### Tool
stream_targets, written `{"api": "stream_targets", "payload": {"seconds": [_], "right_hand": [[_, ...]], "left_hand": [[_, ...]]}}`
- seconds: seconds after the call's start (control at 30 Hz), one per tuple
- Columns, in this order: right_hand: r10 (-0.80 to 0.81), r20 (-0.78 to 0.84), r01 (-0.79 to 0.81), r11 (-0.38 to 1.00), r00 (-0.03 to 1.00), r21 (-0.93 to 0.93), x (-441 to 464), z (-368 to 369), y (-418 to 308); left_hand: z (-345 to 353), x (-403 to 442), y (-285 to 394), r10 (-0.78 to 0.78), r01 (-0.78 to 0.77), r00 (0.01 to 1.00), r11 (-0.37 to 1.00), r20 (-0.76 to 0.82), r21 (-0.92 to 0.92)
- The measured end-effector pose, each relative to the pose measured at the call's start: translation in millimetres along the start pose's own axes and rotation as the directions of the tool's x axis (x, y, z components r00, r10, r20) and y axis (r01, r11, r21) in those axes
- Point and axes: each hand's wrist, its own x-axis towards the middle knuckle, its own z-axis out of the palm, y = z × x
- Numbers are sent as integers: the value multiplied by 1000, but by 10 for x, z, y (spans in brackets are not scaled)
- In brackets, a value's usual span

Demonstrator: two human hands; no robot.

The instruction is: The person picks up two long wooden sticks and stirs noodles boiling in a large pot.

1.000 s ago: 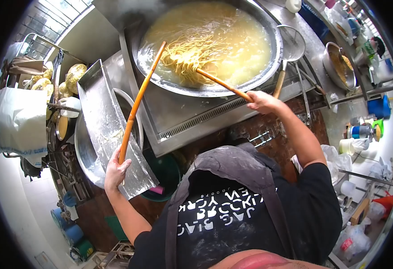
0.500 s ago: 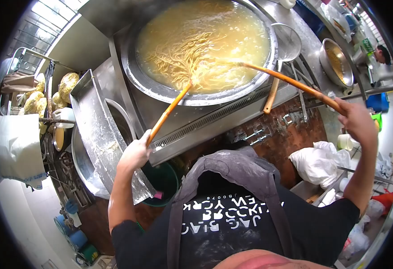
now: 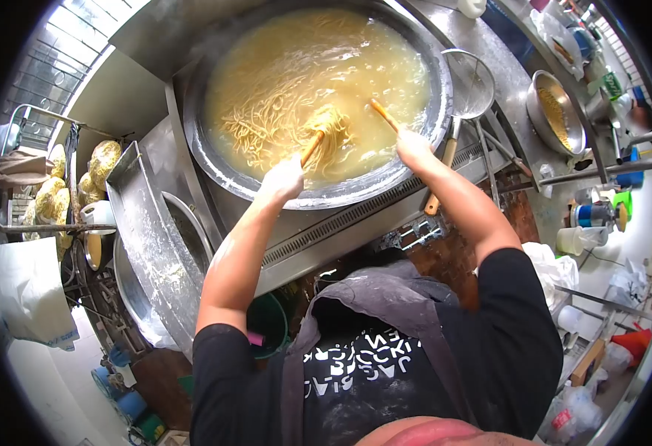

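Observation:
A wide round wok (image 3: 318,199) holds cloudy yellowish liquid with a mass of noodles (image 3: 266,130) on its near left side. My left hand (image 3: 284,178), over the wok's near rim, is closed around a wooden stick (image 3: 312,147). The tip of that stick is in a raised clump of noodles (image 3: 329,123). My right hand (image 3: 413,146) grips a second wooden stick (image 3: 384,114) above the right part of the liquid, its tip apart from the clump. The rear ends of both sticks are hidden by my hands and forearms.
A wire strainer (image 3: 471,83) with a wooden handle lies right of the wok. Farther right is a metal bowl (image 3: 573,111) with yellowish contents. At the left, a floury metal chute (image 3: 151,230) rests over a large basin (image 3: 129,279), beside bags of noodles (image 3: 50,201).
Both hands have moved forward to the wok; my right hand came inward from the far right. The left stick now lifts a clump of noodles. The view has shifted slightly.

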Motion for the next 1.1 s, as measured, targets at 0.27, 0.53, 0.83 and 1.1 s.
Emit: {"api": "stream_targets", "payload": {"seconds": [0.27,0.53,0.83,1.1], "right_hand": [[-97,54,101,992,994,-72,620,-480,55],[26,251,4,993,968,-116,-841,-1407,1219],[137,178,-119,987,974,-104,-2727,-2576,965],[39,264,1,988,964,-151,-2907,-2047,626]], "left_hand": [[-18,228,180,24,-24,999,1000,34,-20],[418,-950,-289,353,-350,936,926,-4,-143],[757,-1972,-487,247,-170,958,900,148,-402],[806,-3439,-1438,194,5,969,595,150,-804]]}}
